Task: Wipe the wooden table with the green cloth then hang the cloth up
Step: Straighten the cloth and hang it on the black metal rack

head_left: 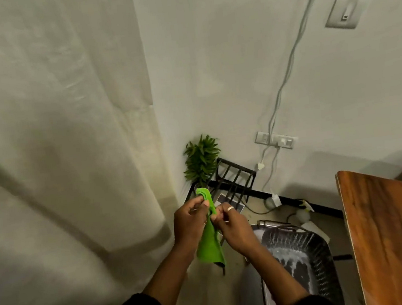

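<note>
Your left hand (191,223) and right hand (228,221) both pinch the green cloth (209,242) near its top, its length hanging straight down, the black rack (233,177) just beyond.

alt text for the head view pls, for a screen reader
Both hands, left hand and right hand, hold a green cloth upright in front of the body, its lower end hanging free. A wooden table edge shows at right; a curtain fills the left, with a small plant by the wall.
</note>
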